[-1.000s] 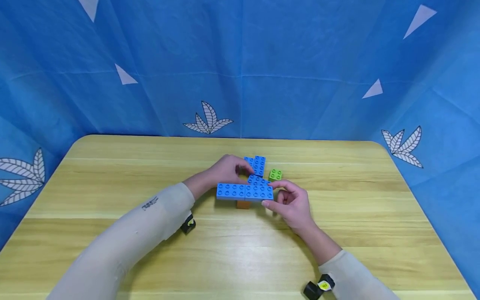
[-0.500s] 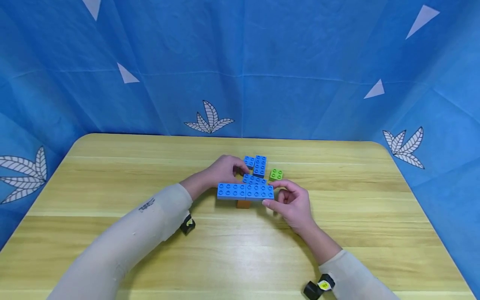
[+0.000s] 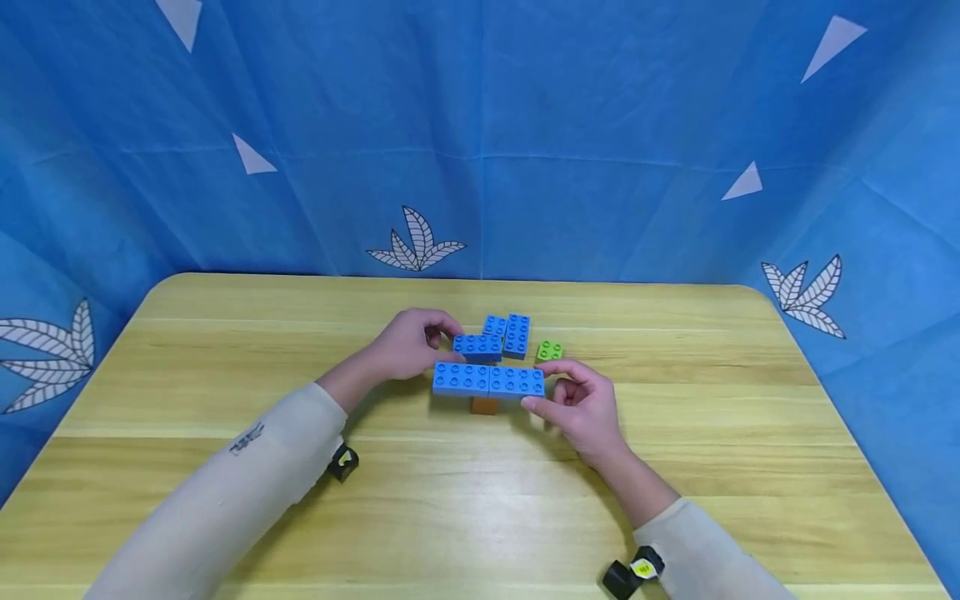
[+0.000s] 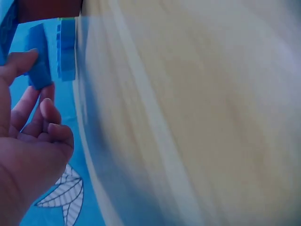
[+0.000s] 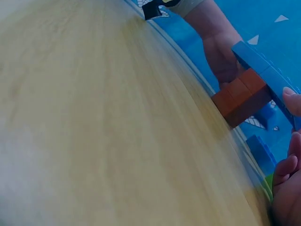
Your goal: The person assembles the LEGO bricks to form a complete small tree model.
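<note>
Two blue bricks, a left one (image 3: 461,379) and a right one (image 3: 517,382), lie end to end across an orange-brown brick stack (image 5: 240,96) standing on the table. My right hand (image 3: 585,408) pinches the right brick's outer end between thumb and forefinger. Just behind this row, my left hand (image 3: 408,342) pinches a separate blue brick (image 3: 477,346) by its left end, its studs facing up. In the left wrist view the held blue brick (image 4: 38,56) shows between thumb and fingers, apart from the stack.
Behind the held brick, a small blue brick (image 3: 495,326) and a longer blue brick (image 3: 517,336) stand side by side on the wooden table (image 3: 300,517). A green brick (image 3: 550,351) is to their right. A blue curtain (image 3: 480,108) hangs beyond the table's far edge.
My left hand has moved left with its blue brick, which has gone from slanted to nearly parallel with the front row. My right hand keeps its hold on the row's end.
</note>
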Demonstrator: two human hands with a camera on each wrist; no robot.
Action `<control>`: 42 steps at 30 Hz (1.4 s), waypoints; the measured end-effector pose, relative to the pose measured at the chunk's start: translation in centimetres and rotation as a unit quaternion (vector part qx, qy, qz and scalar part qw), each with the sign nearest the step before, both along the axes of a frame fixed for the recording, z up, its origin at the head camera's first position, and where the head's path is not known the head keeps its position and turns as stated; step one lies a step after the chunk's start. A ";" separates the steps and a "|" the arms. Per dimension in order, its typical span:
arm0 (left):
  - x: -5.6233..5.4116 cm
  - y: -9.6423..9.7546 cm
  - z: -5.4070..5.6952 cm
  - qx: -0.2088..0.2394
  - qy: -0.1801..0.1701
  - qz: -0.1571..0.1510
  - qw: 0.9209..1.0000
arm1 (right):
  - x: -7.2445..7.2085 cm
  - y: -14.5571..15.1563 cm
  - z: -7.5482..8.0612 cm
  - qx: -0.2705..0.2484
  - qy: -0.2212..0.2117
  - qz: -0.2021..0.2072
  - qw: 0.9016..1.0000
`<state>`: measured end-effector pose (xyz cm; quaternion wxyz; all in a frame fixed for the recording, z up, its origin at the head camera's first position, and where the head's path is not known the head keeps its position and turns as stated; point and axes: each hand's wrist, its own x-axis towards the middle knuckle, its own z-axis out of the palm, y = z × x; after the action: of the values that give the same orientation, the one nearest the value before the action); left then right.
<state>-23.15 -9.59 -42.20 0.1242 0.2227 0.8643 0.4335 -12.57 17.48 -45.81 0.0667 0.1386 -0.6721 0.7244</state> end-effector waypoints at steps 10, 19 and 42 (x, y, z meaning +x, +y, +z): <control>2.1 -1.9 1.9 0.109 0.012 0.060 0.992 | -0.6 -0.4 0.3 0.005 -0.012 -0.018 1.000; 3.7 -1.8 3.0 0.100 0.033 0.038 0.994 | -0.8 -0.3 0.4 0.013 -0.010 -0.013 1.000; 4.6 -1.7 3.2 0.092 0.045 -0.011 0.995 | -1.1 -0.3 1.0 0.052 -0.027 -0.028 0.998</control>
<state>-18.51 -11.30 -39.01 0.0688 0.2625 0.8230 0.4991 -13.68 17.21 -44.79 0.0613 0.1034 -0.7141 0.6897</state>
